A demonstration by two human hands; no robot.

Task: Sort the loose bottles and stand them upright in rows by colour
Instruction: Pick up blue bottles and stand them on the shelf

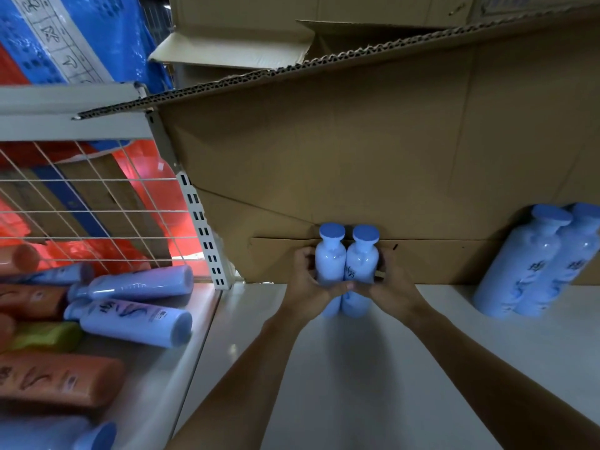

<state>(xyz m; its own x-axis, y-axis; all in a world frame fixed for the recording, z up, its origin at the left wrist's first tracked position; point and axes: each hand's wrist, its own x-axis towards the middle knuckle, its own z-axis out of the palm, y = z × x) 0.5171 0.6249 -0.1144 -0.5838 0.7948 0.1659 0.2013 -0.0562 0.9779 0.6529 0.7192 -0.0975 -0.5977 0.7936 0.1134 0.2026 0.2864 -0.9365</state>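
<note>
Two pale blue bottles with darker blue caps stand upright side by side on the white shelf (357,368), against the cardboard back. My left hand (306,284) grips the left bottle (330,258). My right hand (391,284) grips the right bottle (363,259). The two bottles touch each other. At the far right stands another pair of blue bottles (535,271), upright and pressed together. On the left shelf section, loose blue bottles (136,316) lie on their sides among orange bottles (58,378).
A large brown cardboard sheet (373,157) forms the wall behind the shelf. A slotted white upright (203,228) and a wire grid (84,203) divide off the left section. A yellow-green bottle (45,336) lies in the loose pile.
</note>
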